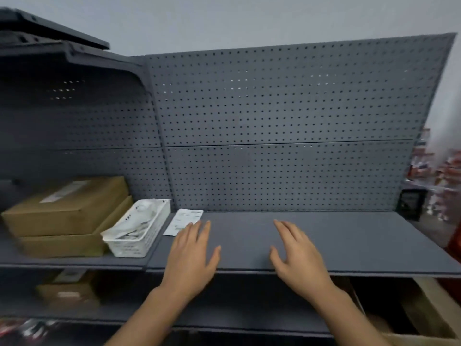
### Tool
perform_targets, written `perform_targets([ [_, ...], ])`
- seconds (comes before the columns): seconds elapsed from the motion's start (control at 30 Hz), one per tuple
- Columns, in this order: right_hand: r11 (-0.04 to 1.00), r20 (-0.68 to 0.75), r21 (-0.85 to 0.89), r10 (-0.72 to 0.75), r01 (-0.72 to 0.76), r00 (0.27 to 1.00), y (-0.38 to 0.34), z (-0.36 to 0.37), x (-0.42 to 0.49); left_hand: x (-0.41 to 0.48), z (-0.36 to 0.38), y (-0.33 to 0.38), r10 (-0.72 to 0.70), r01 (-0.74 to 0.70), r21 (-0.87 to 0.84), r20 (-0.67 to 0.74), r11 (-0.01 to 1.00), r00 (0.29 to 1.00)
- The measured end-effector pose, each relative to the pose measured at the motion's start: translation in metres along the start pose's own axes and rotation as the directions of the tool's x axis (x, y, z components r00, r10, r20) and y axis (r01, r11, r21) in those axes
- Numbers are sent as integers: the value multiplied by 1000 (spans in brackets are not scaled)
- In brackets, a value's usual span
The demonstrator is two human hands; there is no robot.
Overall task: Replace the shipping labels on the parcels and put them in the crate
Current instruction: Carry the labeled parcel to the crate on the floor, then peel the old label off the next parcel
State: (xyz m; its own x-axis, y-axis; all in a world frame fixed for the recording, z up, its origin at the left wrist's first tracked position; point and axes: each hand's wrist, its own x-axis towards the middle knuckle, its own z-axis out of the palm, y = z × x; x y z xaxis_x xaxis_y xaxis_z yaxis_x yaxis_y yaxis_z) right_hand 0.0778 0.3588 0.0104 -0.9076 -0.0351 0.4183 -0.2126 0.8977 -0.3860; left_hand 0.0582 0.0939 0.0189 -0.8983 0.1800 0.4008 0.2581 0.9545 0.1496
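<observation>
The left hand (192, 250) is spread flat, fingers straight and apart, holding nothing. Its fingertips overlap the near edge of a white label sheet (185, 219) lying on the grey shelf (349, 240); whether they touch it is unclear. The sheet's long axis runs away from the person, leaning slightly right. The right hand (296, 253) is equally empty and open, well apart from the sheet, so the left is nearer. Further left, past a white basket (139, 236) of papers, two flat brown parcels (67, 208) are stacked, with a pale label on the top one.
</observation>
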Motion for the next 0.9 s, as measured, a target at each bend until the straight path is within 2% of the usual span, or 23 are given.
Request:
perform_targets([
  [0.23, 991, 74, 75, -117, 112, 990, -86, 63, 46, -9, -24, -110, -162, 165, 66, -50, 984, 985],
  [0.4, 989, 114, 104, -117, 105, 987, -143, 104, 75, -11, -39, -184, -242, 246, 41, -88, 968, 966],
  [0.73, 973, 79, 219, -91, 72, 993, -276, 175, 132, 3, -95, -313, -267, 270, -32, -295, 962, 918],
  [0.9, 955, 64, 291, -79, 58, 995, -328, 199, 160, 16, -112, -371, -294, 308, -9, -322, 951, 900],
])
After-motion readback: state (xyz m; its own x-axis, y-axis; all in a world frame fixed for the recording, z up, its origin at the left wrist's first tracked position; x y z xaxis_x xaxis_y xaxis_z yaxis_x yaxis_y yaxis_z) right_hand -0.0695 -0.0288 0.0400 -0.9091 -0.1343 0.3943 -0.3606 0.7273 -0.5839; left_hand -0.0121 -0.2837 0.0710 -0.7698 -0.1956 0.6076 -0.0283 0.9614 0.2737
